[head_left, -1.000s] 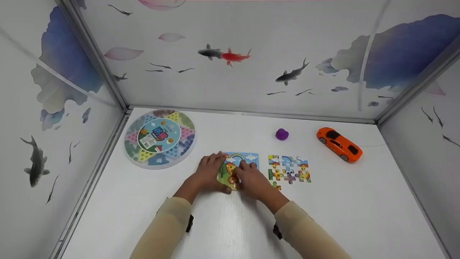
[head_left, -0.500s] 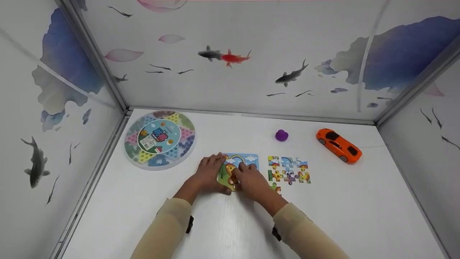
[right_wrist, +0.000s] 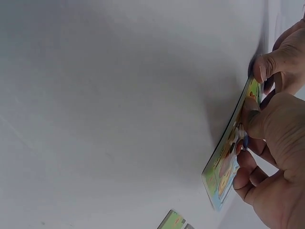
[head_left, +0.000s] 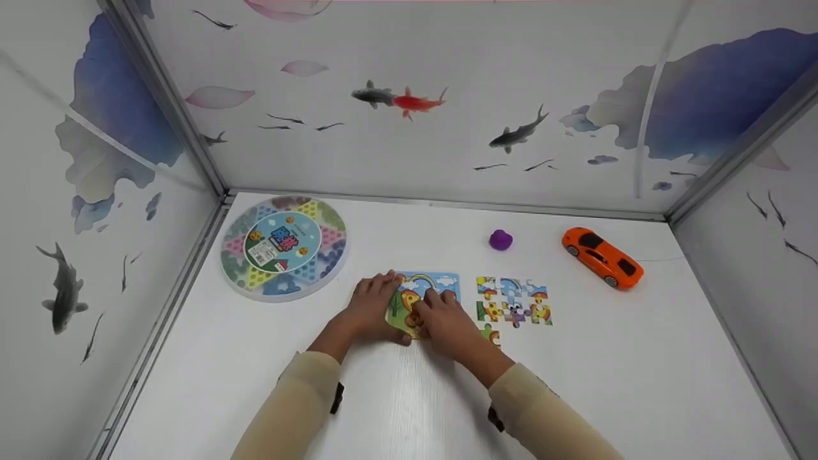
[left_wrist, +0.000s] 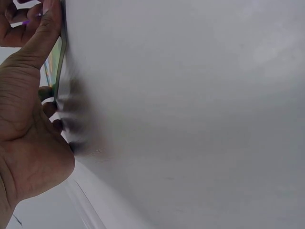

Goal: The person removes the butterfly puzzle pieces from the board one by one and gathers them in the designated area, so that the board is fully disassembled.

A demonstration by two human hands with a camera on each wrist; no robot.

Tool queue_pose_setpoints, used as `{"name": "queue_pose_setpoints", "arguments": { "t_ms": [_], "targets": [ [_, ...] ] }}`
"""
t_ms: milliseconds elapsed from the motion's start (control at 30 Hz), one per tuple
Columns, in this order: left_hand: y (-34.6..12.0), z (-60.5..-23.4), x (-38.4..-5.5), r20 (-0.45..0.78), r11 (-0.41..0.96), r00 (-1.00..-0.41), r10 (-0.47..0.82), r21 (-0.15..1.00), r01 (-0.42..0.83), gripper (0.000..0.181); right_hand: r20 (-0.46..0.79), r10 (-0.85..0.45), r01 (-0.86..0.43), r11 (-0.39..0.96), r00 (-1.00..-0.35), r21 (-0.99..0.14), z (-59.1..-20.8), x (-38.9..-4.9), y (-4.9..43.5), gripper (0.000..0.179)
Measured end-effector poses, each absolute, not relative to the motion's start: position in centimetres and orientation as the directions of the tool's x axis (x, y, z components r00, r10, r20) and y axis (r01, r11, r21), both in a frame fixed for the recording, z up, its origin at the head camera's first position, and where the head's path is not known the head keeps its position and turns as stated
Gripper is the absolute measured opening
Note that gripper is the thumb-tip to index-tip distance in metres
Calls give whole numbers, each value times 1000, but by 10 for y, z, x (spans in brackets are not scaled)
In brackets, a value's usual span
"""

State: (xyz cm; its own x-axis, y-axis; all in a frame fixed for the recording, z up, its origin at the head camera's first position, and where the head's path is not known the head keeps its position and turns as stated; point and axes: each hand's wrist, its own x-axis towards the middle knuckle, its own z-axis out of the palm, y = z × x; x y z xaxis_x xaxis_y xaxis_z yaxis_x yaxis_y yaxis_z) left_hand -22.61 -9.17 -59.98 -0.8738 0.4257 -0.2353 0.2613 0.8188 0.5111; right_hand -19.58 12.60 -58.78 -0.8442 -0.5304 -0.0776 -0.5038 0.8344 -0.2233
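Note:
In the head view, a small colourful jigsaw puzzle board (head_left: 402,313) lies on the table between both hands. My left hand (head_left: 370,308) holds its left side, thumb at the near edge and fingertips along the left and top. The thumb lies against the board's edge in the left wrist view. Over the board's right half is my right hand (head_left: 450,322), fingers bent. In the right wrist view its thumb and fingers pinch a small puzzle piece (right_wrist: 241,137) at the board's surface; the fingers partly hide it. To the right lie several loose puzzle pieces (head_left: 513,314), some joined in rows.
A round Chinese checkers box (head_left: 284,246) stands at the back left of the white table (head_left: 409,409). A purple toy (head_left: 501,240) and an orange toy car (head_left: 602,258) are at the back right. Walls with painted fish (head_left: 418,101) enclose the table.
Both hands stay at the board with almost no movement. The right fingers shift very slightly at the board's surface. The loose pieces stay put.

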Motion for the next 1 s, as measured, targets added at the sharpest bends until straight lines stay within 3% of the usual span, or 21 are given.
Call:
{"name": "queue_pose_setpoints", "arguments": {
  "t_ms": [500, 767, 1000],
  "targets": [
    [-92, -600, -226, -239, 823, -874, 424, 505, 261, 128, -105, -570, -536, 810, -815, -239, -587, -190, 135, 38],
    [-94, -601, -225, -234, 819, -874, 427, 510, 263, 128, -19, -654, -632, 739, -757, -234, -588, -188, 145, 35],
    [-94, -599, -224, -231, 815, -876, 424, 520, 258, 129, 12, -660, -643, 727, -751, -240, -592, -188, 157, 35]
  ]
}}
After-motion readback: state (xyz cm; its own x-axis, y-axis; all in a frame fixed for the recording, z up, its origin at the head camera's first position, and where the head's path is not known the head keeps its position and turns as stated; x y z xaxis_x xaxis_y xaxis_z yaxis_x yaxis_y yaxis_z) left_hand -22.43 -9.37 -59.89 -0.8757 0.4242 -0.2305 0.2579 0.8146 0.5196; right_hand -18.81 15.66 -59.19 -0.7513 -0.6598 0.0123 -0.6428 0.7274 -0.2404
